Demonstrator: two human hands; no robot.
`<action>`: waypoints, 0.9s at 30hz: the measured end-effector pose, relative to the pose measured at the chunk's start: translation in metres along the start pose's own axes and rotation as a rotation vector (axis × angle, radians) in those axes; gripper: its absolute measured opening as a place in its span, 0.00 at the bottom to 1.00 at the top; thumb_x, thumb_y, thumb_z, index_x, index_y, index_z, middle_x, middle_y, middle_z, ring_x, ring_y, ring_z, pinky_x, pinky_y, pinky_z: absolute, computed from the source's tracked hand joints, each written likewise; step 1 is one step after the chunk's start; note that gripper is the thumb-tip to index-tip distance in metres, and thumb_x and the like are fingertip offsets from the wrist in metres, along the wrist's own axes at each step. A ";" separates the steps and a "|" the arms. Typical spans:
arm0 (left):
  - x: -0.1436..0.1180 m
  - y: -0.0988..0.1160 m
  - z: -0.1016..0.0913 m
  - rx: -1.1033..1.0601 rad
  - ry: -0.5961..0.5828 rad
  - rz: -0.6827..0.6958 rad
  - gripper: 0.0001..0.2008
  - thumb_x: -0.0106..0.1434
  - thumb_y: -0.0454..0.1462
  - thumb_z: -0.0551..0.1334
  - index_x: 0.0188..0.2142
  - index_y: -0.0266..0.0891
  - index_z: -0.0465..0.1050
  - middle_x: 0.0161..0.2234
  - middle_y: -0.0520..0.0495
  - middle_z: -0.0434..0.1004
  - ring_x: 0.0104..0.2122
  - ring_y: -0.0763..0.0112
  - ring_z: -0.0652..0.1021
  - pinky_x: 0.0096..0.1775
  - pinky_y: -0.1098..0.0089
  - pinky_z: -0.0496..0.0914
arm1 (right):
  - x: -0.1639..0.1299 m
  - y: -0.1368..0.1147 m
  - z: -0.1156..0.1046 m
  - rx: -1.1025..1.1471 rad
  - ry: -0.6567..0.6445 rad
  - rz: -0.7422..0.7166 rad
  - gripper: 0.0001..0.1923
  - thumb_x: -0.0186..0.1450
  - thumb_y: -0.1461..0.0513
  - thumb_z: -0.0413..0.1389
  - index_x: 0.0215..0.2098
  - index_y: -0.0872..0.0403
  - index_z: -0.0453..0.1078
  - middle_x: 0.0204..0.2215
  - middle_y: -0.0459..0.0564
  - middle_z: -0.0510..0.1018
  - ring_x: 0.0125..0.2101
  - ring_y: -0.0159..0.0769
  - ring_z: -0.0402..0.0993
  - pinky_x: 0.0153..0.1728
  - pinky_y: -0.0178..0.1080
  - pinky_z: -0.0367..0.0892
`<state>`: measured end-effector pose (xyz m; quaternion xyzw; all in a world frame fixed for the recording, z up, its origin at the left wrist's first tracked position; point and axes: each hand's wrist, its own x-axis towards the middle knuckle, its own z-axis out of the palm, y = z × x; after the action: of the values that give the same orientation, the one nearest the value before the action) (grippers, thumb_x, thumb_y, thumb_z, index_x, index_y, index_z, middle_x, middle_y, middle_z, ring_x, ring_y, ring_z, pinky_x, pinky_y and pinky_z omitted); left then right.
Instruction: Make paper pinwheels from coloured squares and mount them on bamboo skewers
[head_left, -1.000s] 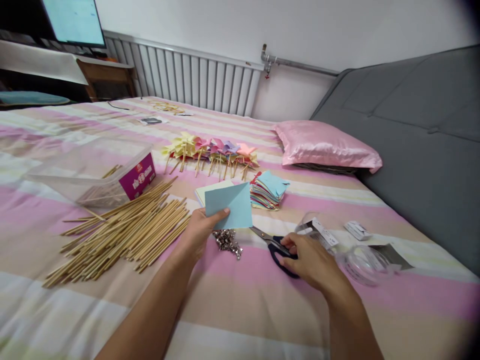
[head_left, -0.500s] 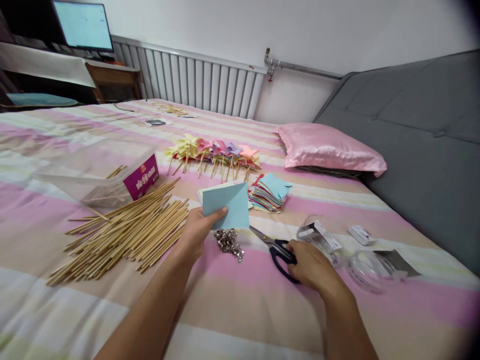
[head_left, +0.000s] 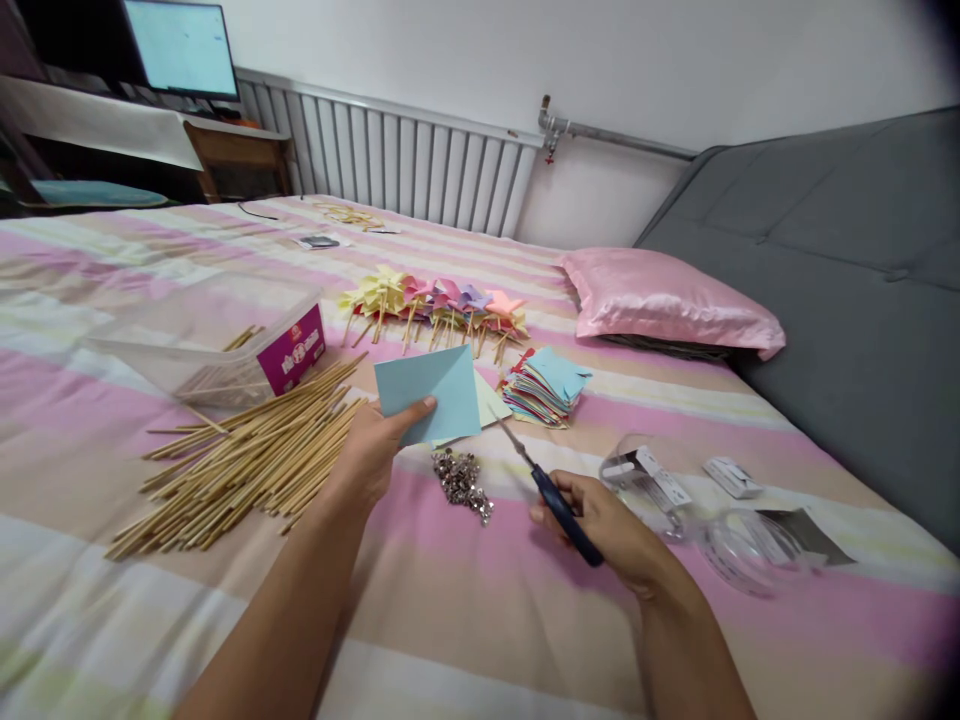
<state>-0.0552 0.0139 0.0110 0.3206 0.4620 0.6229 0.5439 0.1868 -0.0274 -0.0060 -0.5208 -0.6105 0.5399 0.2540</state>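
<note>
A light blue sheet of paper (head_left: 442, 385) with a diagonal crease is pinched at its lower left by my left hand (head_left: 375, 440). My right hand (head_left: 600, 525) grips dark-handled scissors (head_left: 556, 502), turned edge-on with the blades pointing up and left toward the sheet, apart from it. Below the sheet lies a small heap of shiny metal pins or fasteners (head_left: 461, 482). Pale paper (head_left: 491, 400) shows partly behind the blue sheet. A stack of coloured, cut paper squares (head_left: 547, 388) sits beyond the scissors.
Many wooden sticks (head_left: 247, 470) lie left, beside a clear plastic box (head_left: 202, 300). Paper pinwheels (head_left: 435, 300) on sticks rest behind the sheet. At right are clear plastic packaging (head_left: 750, 550), a small white box (head_left: 731, 477) and a pink pillow (head_left: 667, 300).
The blue sheet and my left hand have shifted slightly left. My right hand has lifted the scissors and rolled them edge-on.
</note>
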 end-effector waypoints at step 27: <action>-0.006 0.014 -0.011 0.030 -0.144 -0.073 0.20 0.43 0.36 0.72 0.39 0.36 0.78 0.38 0.43 0.81 0.34 0.63 0.79 0.33 0.70 0.73 | -0.007 -0.017 0.014 -0.009 -0.402 -0.213 0.27 0.57 0.39 0.51 0.38 0.52 0.60 0.30 0.45 0.61 0.29 0.33 0.57 0.31 0.36 0.57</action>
<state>-0.0690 0.0059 0.0202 0.3557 0.4425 0.5711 0.5929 0.1707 -0.0375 0.0073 -0.3365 -0.7029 0.6002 0.1803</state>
